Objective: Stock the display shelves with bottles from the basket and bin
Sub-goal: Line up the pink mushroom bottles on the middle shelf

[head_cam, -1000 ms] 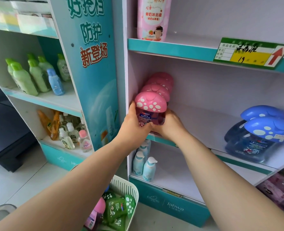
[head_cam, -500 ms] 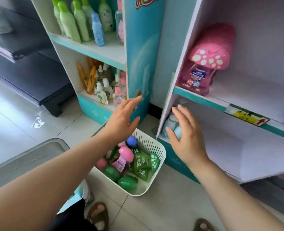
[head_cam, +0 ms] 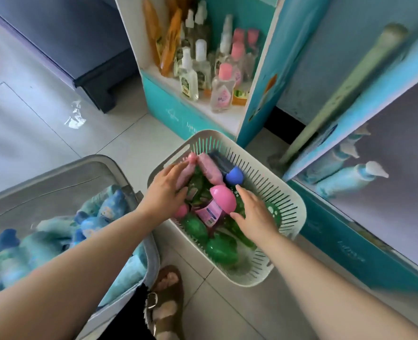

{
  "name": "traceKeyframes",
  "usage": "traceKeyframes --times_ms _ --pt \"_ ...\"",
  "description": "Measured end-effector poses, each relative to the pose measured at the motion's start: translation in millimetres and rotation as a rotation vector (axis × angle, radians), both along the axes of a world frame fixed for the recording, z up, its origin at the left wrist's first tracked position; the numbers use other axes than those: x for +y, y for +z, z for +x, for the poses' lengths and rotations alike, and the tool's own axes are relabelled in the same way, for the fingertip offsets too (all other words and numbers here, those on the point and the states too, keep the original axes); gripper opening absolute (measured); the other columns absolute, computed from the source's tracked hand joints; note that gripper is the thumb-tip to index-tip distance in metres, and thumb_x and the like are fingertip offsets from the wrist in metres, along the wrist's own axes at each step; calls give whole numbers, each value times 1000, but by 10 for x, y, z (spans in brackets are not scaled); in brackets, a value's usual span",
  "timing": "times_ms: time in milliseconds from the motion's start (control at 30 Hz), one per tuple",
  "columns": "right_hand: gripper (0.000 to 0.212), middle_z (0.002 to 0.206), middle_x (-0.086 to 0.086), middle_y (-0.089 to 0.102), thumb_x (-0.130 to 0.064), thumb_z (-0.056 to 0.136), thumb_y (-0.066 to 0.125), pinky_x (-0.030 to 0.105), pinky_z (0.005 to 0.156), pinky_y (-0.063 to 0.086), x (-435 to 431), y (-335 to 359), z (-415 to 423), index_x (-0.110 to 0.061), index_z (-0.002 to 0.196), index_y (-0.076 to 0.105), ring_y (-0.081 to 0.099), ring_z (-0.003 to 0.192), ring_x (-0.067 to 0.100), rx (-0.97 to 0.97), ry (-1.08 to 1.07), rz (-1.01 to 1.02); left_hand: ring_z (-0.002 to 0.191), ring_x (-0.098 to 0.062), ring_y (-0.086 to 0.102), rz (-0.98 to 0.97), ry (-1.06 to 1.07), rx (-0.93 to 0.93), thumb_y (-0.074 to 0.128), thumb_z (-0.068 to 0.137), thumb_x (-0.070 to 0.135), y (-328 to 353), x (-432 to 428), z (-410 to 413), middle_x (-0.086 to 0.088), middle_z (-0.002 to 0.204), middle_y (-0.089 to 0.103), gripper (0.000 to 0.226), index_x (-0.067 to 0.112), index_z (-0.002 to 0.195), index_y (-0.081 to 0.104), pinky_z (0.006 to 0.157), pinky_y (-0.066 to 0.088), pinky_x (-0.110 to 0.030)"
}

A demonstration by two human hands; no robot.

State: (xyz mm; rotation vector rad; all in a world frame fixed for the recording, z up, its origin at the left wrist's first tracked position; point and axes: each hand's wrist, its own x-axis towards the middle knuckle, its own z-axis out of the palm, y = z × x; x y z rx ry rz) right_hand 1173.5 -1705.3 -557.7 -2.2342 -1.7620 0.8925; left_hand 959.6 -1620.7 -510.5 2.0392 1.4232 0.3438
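Pale floor tiles (head_cam: pixel 56 133) run under the whole scene. On them, just in front of the teal display shelves (head_cam: pixel 168 106), stands a white slotted basket (head_cam: pixel 294 209) heaped with bottles lying every way. A pink-capped bottle (head_cam: pixel 221 200) lies on top near the middle, with green bottles (head_cam: pixel 221 249) under and around it. A blue-capped bottle (head_cam: pixel 233 175) and two pink bottles (head_cam: pixel 209 168) lie toward the far rim. Both bare arms reach down into the basket. The left hand (head_cam: pixel 165 190) hovers over the pink bottles with its fingers fairly straight and close together, gripping nothing; whether the fingertips touch them is hard to tell. The right hand (head_cam: pixel 254 214) is spread wide and holds nothing, its thumb just beside the pink cap and its forefinger pointing at the blue one. Left of the basket sits a grey bin (head_cam: pixel 56 190) piled with blue packs (head_cam: pixel 105 209), blurred. Small clear bottles (head_cam: pixel 219 92) crowd the left unit's bottom shelf. Light blue pump bottles (head_cam: pixel 338 180) stand on the lower shelf at right. A brown sandal (head_cam: pixel 165 307) shows between bin and basket.
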Motion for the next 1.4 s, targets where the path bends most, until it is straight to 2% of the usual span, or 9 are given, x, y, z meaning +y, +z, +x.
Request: traceKeyframes --times_ms 200,367,600,733,833,900,1100,1167,1400 --pt "74 153 4 30 -31 89 61 40 109 34 414 -548 -187 -23 151 20 36 136 26 16 -65 -155 125 -20 45 17 159 -98 57 88 11 -232 132 -118 -5 136 49 57 17 141 39 102 33 -28" --pt "51 115 2 65 -39 73 74 29 78 47 578 -415 -180 -24 118 56 61 102 26 20 -202 -204 125 -17 46 -27 208 -133 59 87 16 -286 123 -167 -2 138 47 62 23 144 35 105 38 -36" --pt "48 95 -7 57 -47 67 77 27 69 40 565 447 -323 -26 105 56 51 84 16 42 -254 67 141 -8 24 -105 -167 -199 76 74 29 -367 31 9 1 154 24 99 14 151 15 115 28 -32" --pt "52 97 -9 64 -43 66 80 29 78 51 584 739 -578 -23 110 61 60 90 11 283 -290 169 138 -25 32 -3 -88 -106 65 62 57 -419 -47 66 -10 150 33 110 11 149 17 112 29 -48" --pt "61 102 -6 68 -22 77 77 28 91 52 669 786 -682 -14 131 51 64 100 8 889 -382 119 111 -21 53 -38 156 -269 74 69 37 -282 17 -78 -5 123 53 86 18 140 29 94 47 -40" --pt "41 95 -8 69 -13 87 66 29 92 51 709 579 -717 -21 125 53 65 100 8 1033 -378 92 91 -14 57 -71 246 -318 74 71 25 -195 103 -218 1 102 55 69 24 127 34 78 52 -29" --pt "50 122 -8 57 -24 87 65 31 100 42 589 -343 -980 -26 134 48 55 111 11 460 32 -159 68 -23 55 -219 394 -603 64 70 15 -57 299 -468 -17 81 54 45 34 104 41 66 55 -48" --pt "66 130 -4 55 -33 78 71 38 101 44 571 -468 -1057 -28 137 43 55 114 17 403 135 -178 65 -12 53 -251 388 -640 62 69 11 -33 298 -496 -12 81 52 45 28 106 42 61 54 -34" --pt "25 90 -5 70 -32 81 69 30 78 54 699 -302 -996 -19 102 66 63 80 9 401 51 -16 64 -4 55 -343 380 -655 61 65 9 22 330 -563 -10 85 51 61 6 122 44 60 51 -22"
